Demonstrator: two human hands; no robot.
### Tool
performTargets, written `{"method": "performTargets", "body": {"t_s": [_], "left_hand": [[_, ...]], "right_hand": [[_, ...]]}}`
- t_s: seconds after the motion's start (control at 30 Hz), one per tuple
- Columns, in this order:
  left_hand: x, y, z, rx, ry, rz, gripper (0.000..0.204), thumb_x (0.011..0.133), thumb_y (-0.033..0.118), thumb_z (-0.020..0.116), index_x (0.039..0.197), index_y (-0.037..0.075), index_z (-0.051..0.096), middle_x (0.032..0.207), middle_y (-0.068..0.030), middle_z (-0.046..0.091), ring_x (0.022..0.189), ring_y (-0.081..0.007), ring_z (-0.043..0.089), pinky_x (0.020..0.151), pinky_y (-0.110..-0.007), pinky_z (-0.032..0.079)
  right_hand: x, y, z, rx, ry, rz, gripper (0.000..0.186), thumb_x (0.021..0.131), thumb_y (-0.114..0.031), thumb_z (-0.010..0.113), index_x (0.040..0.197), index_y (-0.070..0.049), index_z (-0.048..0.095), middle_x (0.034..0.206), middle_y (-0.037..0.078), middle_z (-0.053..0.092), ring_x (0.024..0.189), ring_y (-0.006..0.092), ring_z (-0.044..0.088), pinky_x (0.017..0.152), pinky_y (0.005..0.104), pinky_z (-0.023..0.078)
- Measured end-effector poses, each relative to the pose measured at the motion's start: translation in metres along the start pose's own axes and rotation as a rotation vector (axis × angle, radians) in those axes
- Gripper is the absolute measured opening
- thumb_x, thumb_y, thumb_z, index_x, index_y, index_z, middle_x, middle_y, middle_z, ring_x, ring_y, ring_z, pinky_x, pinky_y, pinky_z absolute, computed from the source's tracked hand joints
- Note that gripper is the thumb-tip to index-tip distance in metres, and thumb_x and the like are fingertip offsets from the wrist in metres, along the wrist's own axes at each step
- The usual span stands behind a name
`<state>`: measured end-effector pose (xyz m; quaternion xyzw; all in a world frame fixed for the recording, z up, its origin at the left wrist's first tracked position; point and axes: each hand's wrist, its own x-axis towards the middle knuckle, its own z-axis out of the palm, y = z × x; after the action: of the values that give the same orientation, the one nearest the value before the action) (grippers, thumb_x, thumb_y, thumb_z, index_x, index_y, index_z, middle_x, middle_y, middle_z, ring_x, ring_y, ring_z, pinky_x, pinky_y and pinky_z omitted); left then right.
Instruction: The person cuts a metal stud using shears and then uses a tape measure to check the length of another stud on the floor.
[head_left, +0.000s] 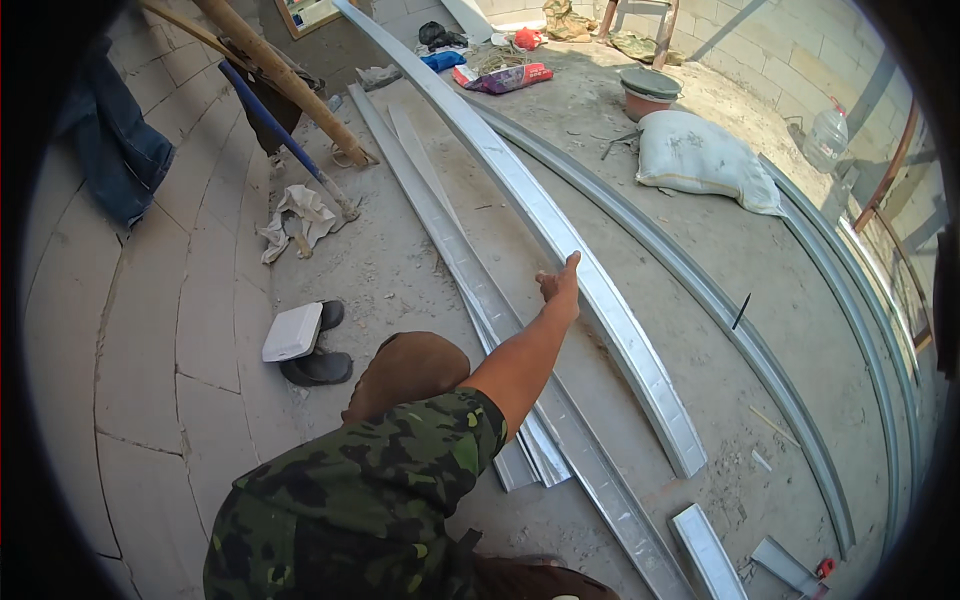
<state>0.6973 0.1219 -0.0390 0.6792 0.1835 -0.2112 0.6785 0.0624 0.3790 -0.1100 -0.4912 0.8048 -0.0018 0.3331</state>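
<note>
My left hand [560, 285] reaches forward from a camouflage sleeve to a long silvery metal channel [520, 190]. One digit lies over the channel's face and the others curl at its left edge, partly hidden. Running from the top of the view toward the lower right, this channel passes over the bare floor and casts a shadow along its left side. Just left of it, more metal channels [450, 240] lie side by side on the ground, partly overlapping. A short channel piece [710, 555] rests beyond its near end. My right hand does not show.
On the right, several curved-looking channels [690, 270] lie near a white sack [700, 155], a bucket [650, 90] and a clear jug [827, 135]. Dark shoes [318, 368] with a white box [292, 332] stand by the left block wall [150, 340]. Wooden poles [290, 85] lean behind.
</note>
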Motion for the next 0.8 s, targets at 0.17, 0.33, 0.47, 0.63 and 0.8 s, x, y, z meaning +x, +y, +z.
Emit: {"method": "performTargets", "body": {"t_s": [0.17, 0.33, 0.47, 0.63, 0.8], "left_hand": [[0.064, -0.059, 0.01, -0.174, -0.448, -0.19, 0.085, 0.068, 0.036, 0.082, 0.132, 0.002, 0.039, 0.128, -0.0161, 0.047, 0.119, -0.0337, 0.047, 0.095, -0.052, 0.04], [0.14, -0.062, -0.009, -0.297, -0.702, -0.195, 0.052, 0.075, 0.015, 0.075, 0.12, 0.001, 0.052, 0.121, -0.0124, 0.057, 0.113, -0.0283, 0.054, 0.104, -0.041, 0.04], [0.107, -0.069, -0.021, -0.363, -0.748, -0.208, 0.047, 0.077, 0.012, 0.074, 0.117, -0.002, 0.053, 0.118, -0.0126, 0.058, 0.112, -0.0267, 0.054, 0.104, -0.042, 0.039], [0.061, -0.081, -0.03, -0.461, -0.983, -0.33, 0.035, 0.08, 0.011, 0.069, 0.11, -0.001, 0.057, 0.114, -0.014, 0.061, 0.11, -0.0259, 0.055, 0.103, -0.041, 0.04], [0.03, -0.103, -0.07, -0.57, -1.202, -0.375, 0.036, 0.078, 0.011, 0.067, 0.11, -0.004, 0.058, 0.116, -0.0165, 0.061, 0.113, -0.0301, 0.054, 0.106, -0.045, 0.035]], "right_hand": [[-0.044, 0.054, 0.011, -0.156, 0.112, 0.338, 0.044, 0.077, -0.032, 0.066, 0.1, 0.005, 0.057, 0.094, 0.026, 0.064, 0.083, 0.0391, 0.064, 0.074, 0.048, 0.051], [-0.028, 0.069, 0.008, -0.147, 0.296, 0.215, 0.043, 0.077, -0.036, 0.064, 0.081, 0.006, 0.06, 0.083, 0.03, 0.063, 0.082, 0.0458, 0.063, 0.073, 0.0512, 0.05], [-0.043, 0.025, -0.029, 0.092, 0.313, 0.143, 0.037, 0.081, -0.03, 0.064, 0.092, 0.006, 0.061, 0.087, 0.027, 0.062, 0.087, 0.0415, 0.062, 0.078, 0.0449, 0.05], [-0.041, -0.108, -0.086, 0.318, 0.619, -0.305, 0.034, 0.083, -0.011, 0.064, 0.112, 0.005, 0.057, 0.106, 0.021, 0.058, 0.093, 0.036, 0.062, 0.08, 0.0403, 0.051], [-0.011, -0.312, -0.139, 0.215, 0.664, -1.104, 0.047, 0.08, -0.019, 0.07, 0.115, 0.007, 0.053, 0.112, 0.023, 0.053, 0.104, 0.0374, 0.055, 0.088, 0.0425, 0.049]]}}
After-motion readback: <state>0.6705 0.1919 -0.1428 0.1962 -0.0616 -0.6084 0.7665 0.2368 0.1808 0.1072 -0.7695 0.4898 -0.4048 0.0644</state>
